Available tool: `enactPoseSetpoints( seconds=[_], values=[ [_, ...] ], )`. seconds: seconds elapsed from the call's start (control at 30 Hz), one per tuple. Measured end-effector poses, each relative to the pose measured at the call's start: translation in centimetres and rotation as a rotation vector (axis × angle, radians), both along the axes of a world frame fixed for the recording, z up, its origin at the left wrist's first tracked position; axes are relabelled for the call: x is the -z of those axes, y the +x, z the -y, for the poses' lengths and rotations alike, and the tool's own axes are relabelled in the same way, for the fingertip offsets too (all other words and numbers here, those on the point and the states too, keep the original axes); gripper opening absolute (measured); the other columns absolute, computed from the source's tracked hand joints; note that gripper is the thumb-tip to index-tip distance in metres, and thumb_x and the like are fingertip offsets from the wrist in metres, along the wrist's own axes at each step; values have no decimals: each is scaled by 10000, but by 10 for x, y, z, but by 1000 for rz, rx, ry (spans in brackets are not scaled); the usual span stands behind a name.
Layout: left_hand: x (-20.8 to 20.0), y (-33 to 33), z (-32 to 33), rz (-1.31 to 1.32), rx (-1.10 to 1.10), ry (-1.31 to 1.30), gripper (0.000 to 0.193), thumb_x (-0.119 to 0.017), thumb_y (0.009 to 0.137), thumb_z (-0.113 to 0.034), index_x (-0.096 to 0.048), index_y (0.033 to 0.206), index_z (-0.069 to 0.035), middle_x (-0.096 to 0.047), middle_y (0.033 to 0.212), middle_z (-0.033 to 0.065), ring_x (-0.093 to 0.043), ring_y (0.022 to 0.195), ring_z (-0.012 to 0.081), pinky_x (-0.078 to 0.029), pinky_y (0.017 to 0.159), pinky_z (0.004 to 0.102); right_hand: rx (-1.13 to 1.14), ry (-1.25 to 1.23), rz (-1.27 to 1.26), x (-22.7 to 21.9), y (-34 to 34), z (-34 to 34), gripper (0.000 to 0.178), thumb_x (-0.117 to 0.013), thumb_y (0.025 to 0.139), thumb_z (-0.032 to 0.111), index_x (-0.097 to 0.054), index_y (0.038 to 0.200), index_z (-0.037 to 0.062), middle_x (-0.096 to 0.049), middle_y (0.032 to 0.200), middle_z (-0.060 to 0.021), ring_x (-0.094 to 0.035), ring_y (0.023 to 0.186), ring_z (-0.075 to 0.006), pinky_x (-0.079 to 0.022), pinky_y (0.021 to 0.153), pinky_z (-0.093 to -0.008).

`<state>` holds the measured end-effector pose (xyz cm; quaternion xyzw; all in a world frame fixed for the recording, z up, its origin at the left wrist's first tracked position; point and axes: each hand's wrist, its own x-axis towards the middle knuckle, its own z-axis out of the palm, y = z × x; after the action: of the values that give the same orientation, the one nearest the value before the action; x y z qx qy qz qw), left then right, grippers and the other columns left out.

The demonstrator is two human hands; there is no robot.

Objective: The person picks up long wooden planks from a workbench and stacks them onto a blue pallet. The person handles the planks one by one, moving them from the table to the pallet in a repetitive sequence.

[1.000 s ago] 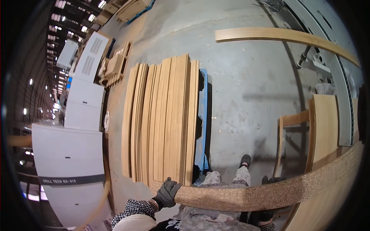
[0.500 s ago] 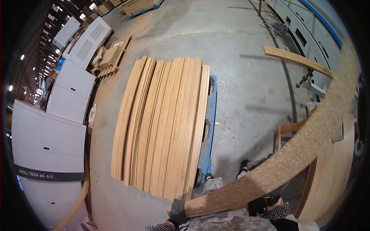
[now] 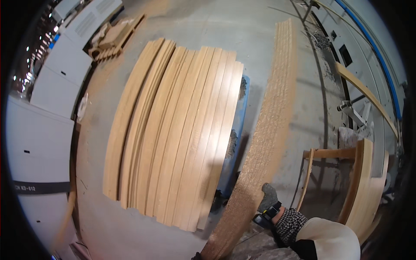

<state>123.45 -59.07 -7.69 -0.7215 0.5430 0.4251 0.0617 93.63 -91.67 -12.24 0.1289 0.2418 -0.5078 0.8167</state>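
Observation:
A long wooden board (image 3: 264,138) with a rough, speckled face slants upward from the lower edge, to the right of a stack of planks (image 3: 173,134). My right hand (image 3: 268,198), in a grey glove, is closed on the board's right edge; its fingertips are partly hidden. My left hand (image 3: 196,256) shows only as a bit of dark glove at the lower edge, against the board's near end. The stacked planks lie side by side, lengthwise, on a blue pallet (image 3: 241,117).
At the right stands a wooden frame (image 3: 331,153) with pale panels (image 3: 365,186) beside it. Farther right, a narrow plank (image 3: 364,91) sticks out near a long machine (image 3: 359,47). White cabinets (image 3: 39,125) line the left side. A wooden pallet (image 3: 117,39) holds cartons at the far left.
The board has swung from slanting far right to nearly upright beside the stack. My right hand has come into view on its edge. My left hand has dropped toward the lower edge.

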Motion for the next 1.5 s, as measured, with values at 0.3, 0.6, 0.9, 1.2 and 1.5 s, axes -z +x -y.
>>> enactPoseSetpoints(
  seconds=[0.3, 0.6, 0.9, 1.2, 1.5],
  values=[
    [106, -50, 31, -134, -238, 225, 1289, -860, 414, -291, -155, 1455, -8, -486, 1238, 265, -468, 1113, 452, -416, 923, 512, -206, 227, -403, 177, 5, 74, 485, -618, 872, 320, -512, 1222, 2, -613, 1086, -158, -614, 942, -305, -526, 846, -420],
    [227, -38, 113, -173, -323, 128, 1026, -847, 464, -178, -330, 1338, -29, -561, 1085, 255, -547, 1008, 461, -467, 860, 502, -259, 218, -430, 302, 30, 152, 536, -693, 819, 339, -518, 1214, 21, -615, 1074, -160, -609, 956, -315, -532, 838, -456],
    [236, -14, 141, 1, -365, 207, 755, -701, 734, -253, -356, 1350, 14, -450, 1316, 245, -414, 1241, 402, -361, 1022, 455, -370, 275, -633, 327, 76, 184, 544, -707, 817, 390, -522, 1177, 26, -587, 1125, -157, -568, 1022, -285, -517, 859, -426],
    [253, -71, 61, -167, -741, 272, 671, -690, 778, -327, -422, 1297, 4, -485, 1302, 228, -451, 1216, 387, -393, 972, 474, -291, 339, -557, 357, 47, 171, 595, -600, 883, 438, -437, 1341, 96, -491, 1331, -145, -449, 1212, -345, -351, 1041, -509],
    [354, -27, -15, -41, -2133, -211, 435, -407, 971, -337, -435, 1278, -30, -471, 1303, 127, -437, 1217, 245, -331, 1026, 412, -369, 213, -551, 354, 54, 174, 513, -684, 844, 367, -526, 1226, 62, -587, 1182, -116, -549, 1074, -274, -468, 944, -409]
  ],
)
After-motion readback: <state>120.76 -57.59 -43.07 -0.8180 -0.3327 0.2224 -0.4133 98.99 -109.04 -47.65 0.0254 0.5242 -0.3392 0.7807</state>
